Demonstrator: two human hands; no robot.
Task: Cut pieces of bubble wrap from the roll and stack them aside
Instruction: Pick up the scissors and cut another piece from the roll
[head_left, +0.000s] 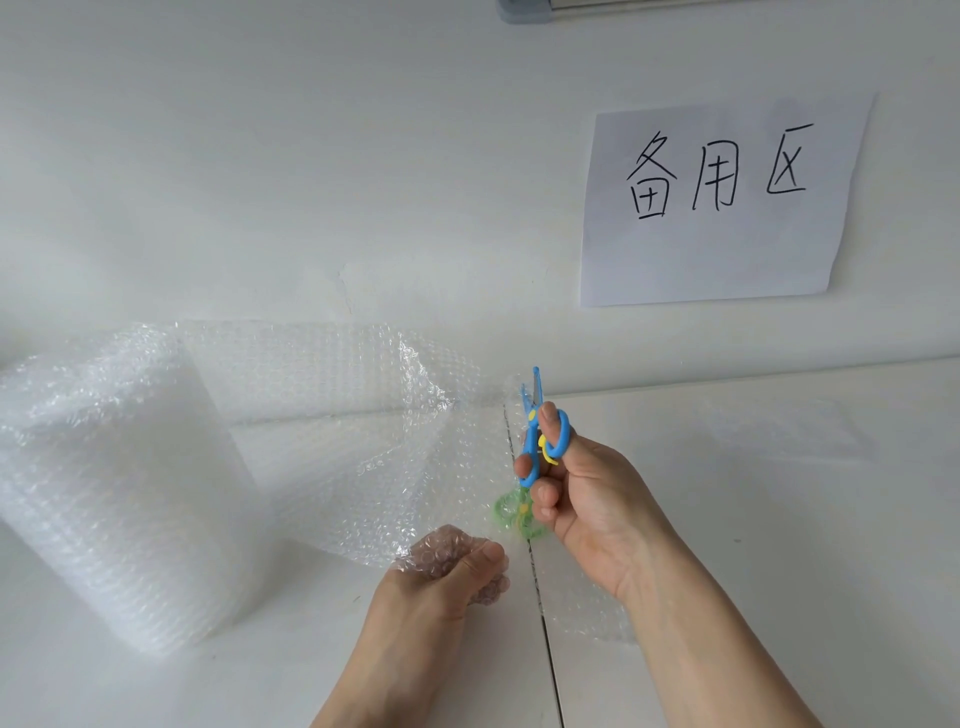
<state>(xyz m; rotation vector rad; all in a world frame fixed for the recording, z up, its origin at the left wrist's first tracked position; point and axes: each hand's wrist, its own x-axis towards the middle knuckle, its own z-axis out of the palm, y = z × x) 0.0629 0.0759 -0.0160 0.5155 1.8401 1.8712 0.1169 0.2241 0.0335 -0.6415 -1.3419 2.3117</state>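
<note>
A big roll of clear bubble wrap (104, 483) stands upright at the left of the white table. Its loose sheet (374, 426) stretches rightward, lifted off the table. My left hand (447, 577) pinches the sheet's lower edge near the middle. My right hand (587, 499) holds small blue scissors (537, 431), thumb and fingers through the handles, blades pointing up at the sheet's right edge. A faint cut piece of bubble wrap (789, 428) lies flat on the table at the right.
A white paper sign (722, 202) with handwritten characters hangs on the wall at the right. A green pair of scissors (511, 512) lies on the table behind the sheet, by a seam (545, 623) between two tabletops.
</note>
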